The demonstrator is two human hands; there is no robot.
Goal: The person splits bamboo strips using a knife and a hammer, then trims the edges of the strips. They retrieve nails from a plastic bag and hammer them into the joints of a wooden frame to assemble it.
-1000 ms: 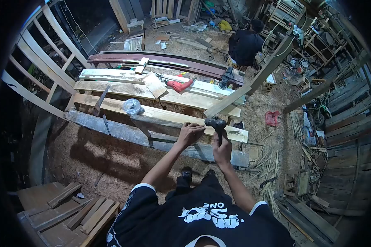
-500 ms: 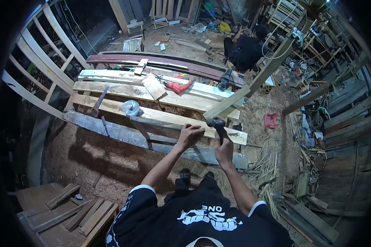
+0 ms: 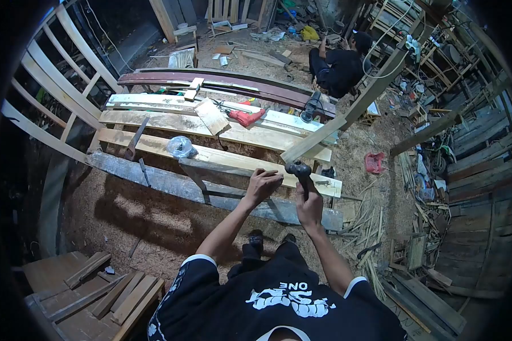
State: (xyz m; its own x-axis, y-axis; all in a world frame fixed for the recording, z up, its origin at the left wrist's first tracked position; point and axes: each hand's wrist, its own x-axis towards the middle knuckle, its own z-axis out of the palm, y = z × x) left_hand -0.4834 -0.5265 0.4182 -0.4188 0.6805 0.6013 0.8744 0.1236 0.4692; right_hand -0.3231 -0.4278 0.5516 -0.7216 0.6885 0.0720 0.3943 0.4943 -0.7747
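Note:
My right hand (image 3: pixel 309 211) is wrapped round the handle of a hammer (image 3: pixel 299 169), whose dark head points up above a pale plank (image 3: pixel 227 161). Just to its left, my left hand (image 3: pixel 261 186) is closed, fingertips pinched together close to the hammer head. What those fingers hold, if anything, is too small to make out. A narrow dark piece of wood (image 3: pixel 210 169) runs along the plank's near side toward my left hand. Nearest my body lies a grey, stained board (image 3: pixel 170 184).
On the planks lie a handsaw (image 3: pixel 135 141), a clear plastic-wrapped roll (image 3: pixel 180 147), a red power drill (image 3: pixel 246 117) and a dark power tool (image 3: pixel 310 107). A wooden post (image 3: pixel 352 111) slants up on the right. Another person (image 3: pixel 338 68) crouches at the back. Shavings cover the floor.
Both hands and the hammer stay almost in place. The view shifts slightly. The crouching person's head and arms are raised a little more.

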